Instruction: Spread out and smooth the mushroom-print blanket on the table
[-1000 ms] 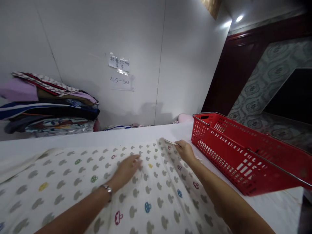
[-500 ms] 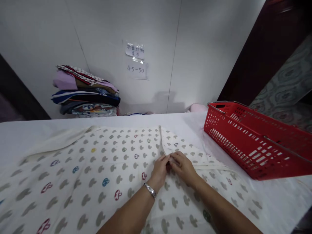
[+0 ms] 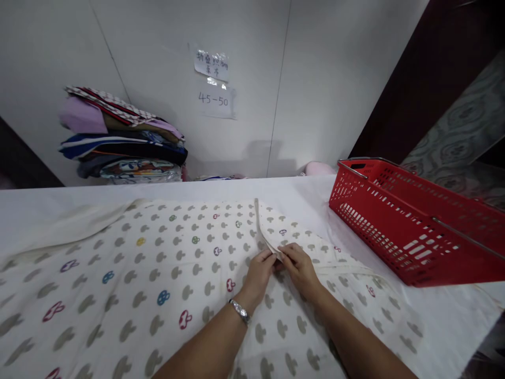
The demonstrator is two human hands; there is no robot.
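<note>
A white cloth (image 3: 150, 287) printed with grey and a few coloured mushrooms is spread across the table, with its left edge folded over. A hemmed edge runs down from its back toward my hands and stands slightly raised. My left hand (image 3: 258, 276) pinches this edge, fingertips pressed together; a silver bracelet is on its wrist. Right beside it, my right hand (image 3: 299, 267) also grips the edge between thumb and fingers. The fingertips of the two hands nearly meet, and part of the cloth beneath them is hidden.
A red plastic basket (image 3: 414, 226) with metal handles stands on the white table (image 3: 292, 192) at the right. Behind the table at the left is a stack of folded fabrics (image 3: 126, 139). Paper notes (image 3: 215, 100) are taped to the wall, and a pink object (image 3: 319, 168) sits at its foot.
The view has shifted slightly. Both hands remain at the cloth's edge, and a bit more of the raised hem shows between the fingers.
</note>
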